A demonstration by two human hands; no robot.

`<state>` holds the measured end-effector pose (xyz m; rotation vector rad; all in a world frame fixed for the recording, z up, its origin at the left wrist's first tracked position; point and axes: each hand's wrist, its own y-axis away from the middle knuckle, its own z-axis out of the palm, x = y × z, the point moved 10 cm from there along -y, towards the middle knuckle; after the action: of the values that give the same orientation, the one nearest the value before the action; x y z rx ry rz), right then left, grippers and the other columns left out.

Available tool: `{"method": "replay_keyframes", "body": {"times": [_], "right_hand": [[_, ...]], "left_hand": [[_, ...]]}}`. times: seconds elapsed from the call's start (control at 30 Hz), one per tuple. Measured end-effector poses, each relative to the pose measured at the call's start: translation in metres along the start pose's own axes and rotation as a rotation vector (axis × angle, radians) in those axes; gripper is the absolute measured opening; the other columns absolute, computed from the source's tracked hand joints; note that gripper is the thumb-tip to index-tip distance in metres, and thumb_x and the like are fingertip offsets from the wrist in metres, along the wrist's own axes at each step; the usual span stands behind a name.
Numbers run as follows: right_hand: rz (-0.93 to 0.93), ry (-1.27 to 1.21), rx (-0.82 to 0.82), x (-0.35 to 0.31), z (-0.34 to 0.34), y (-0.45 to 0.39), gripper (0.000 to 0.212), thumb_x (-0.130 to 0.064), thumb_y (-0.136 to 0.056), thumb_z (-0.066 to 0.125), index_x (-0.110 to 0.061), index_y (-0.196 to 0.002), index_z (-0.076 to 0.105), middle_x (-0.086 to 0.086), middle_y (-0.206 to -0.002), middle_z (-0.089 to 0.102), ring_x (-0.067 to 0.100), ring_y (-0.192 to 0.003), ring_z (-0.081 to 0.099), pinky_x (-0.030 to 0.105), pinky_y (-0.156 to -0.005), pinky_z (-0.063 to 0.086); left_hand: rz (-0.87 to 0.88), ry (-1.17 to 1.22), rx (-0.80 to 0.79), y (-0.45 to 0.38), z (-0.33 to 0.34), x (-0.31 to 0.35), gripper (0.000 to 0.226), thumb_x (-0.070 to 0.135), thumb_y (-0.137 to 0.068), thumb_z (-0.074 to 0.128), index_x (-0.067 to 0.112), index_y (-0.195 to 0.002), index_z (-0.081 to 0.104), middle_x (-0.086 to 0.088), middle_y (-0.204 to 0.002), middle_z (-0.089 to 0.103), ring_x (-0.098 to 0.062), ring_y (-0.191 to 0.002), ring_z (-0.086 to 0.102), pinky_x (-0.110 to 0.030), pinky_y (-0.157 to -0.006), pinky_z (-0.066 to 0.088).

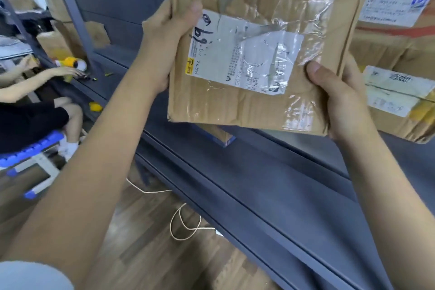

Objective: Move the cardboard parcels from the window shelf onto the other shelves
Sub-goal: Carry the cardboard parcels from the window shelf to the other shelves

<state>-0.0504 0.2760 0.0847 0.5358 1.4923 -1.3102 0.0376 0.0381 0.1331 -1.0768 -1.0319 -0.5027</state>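
Thumbs lie flat on the labelled face of a worn cardboard parcel (259,59), fingers hidden behind it: left hand (164,37) grips its upper left edge, right hand (339,99) its lower right corner. Parcel is held upright in the air, tilted slightly, above the grey shelf (270,183). Just right of the parcel, stacked parcels (395,59) sit on that shelf. Both arms reach forward, about equally near.

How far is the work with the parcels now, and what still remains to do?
Already done, it seems: two parcels stand stacked on the grey shelf at the right. In hand: the left hand and right hand grip a taped cardboard parcel by its sides, held in the air above the grey shelf, not yet set down. The window shelf is out of view, so what is left cannot be told.
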Motion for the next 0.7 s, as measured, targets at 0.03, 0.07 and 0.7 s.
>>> {"method": "replay_keyframes", "body": {"times": [0.03, 0.07, 0.7], "right_hand": [[0.000, 0.019, 0.002, 0.007, 0.003, -0.008, 0.035, -0.022, -0.078, 0.064, -0.026, -0.113, 0.057, -0.001, -0.111, 0.067, 0.020, -0.108, 0.063, 0.038, -0.093, 0.050], [0.000, 0.036, 0.004, 0.015, 0.005, -0.016, 0.039, -0.025, -0.077, 0.065, -0.027, -0.115, 0.056, 0.002, -0.116, 0.066, 0.023, -0.111, 0.062, 0.042, -0.097, 0.049], [0.021, 0.999, 0.543, 0.057, -0.018, -0.047, 0.068, -0.014, -0.075, 0.076, -0.006, -0.131, 0.038, 0.006, -0.125, 0.053, 0.020, -0.112, 0.049, 0.021, -0.085, 0.039]], "left_hand": [[-0.019, 0.019, -0.007, -0.011, -0.001, -0.012, 0.013, 0.025, -0.086, 0.058, 0.019, -0.098, 0.058, 0.000, -0.090, 0.071, -0.020, -0.088, 0.068, -0.035, -0.078, 0.055], [-0.032, 0.035, -0.025, -0.021, 0.000, -0.022, 0.012, 0.022, -0.089, 0.057, 0.019, -0.100, 0.057, -0.001, -0.091, 0.070, -0.020, -0.088, 0.068, -0.035, -0.077, 0.055], [-0.062, 0.148, -0.457, -0.131, 0.050, -0.145, 0.055, 0.015, -0.075, 0.069, 0.022, -0.125, 0.046, 0.000, -0.114, 0.058, -0.009, -0.103, 0.057, -0.023, -0.091, 0.047]]}}
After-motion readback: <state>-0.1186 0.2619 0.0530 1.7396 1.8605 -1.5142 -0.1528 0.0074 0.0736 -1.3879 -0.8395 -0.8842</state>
